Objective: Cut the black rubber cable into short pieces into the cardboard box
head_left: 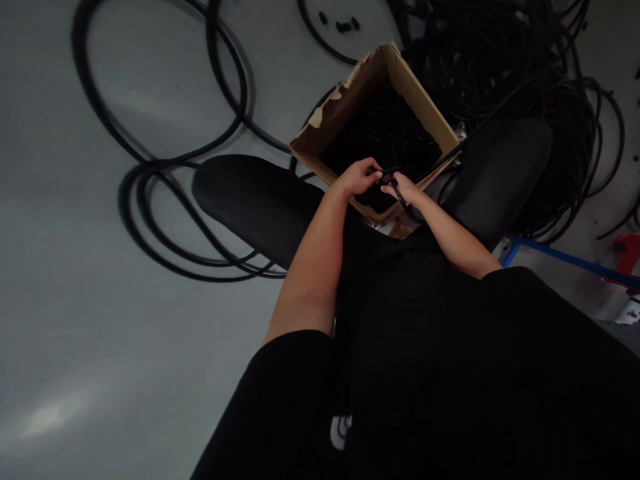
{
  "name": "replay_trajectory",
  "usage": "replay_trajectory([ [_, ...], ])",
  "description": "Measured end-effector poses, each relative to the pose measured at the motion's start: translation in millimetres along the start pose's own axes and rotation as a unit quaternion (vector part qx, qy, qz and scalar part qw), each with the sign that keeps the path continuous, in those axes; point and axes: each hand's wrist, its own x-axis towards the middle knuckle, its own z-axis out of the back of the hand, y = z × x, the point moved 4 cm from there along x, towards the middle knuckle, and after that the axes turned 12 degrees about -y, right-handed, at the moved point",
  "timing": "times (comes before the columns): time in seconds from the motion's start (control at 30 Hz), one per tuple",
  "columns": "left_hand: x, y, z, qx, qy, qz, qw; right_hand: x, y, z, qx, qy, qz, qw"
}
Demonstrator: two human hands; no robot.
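Between my knees stands an open cardboard box with many small black pieces inside. Over its near corner my two hands nearly meet. My left hand is closed, its thumb and fingertips pinched at a small dark item too small to name. My right hand is wrapped round a black tool with handle-like arms, whose exact kind I cannot make out. A black hose runs from the upper right down toward my right hand.
Loops of black hose lie on the grey floor at the left. A large tangle of hose is at the upper right. Small black pieces lie beyond the box. A blue frame and a red object are at the right.
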Motion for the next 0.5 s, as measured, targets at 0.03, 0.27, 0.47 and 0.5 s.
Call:
replay_trajectory([
  [0.03, -0.3, -0.5, 0.2, 0.003, 0.002, 0.003, 1.0, 0.8, -1.8, -0.6, 0.005, 0.005, 0.002, 1.0],
  [0.27, 5.3, 3.3, 4.9, -0.023, -0.019, -0.006, 1.0, 8.1, -5.5, 0.3, -0.001, -0.022, 0.035, 0.999],
  [0.47, 3.2, 1.3, 6.5, -0.017, -0.065, 0.001, 0.998, 6.3, -8.5, 2.3, -0.004, -0.037, 0.018, 0.999],
  [0.5, 3.1, 1.8, 6.0, -0.012, -0.069, 0.0, 0.998, 5.4, -9.8, 1.1, -0.002, -0.033, 0.01, 0.999],
])
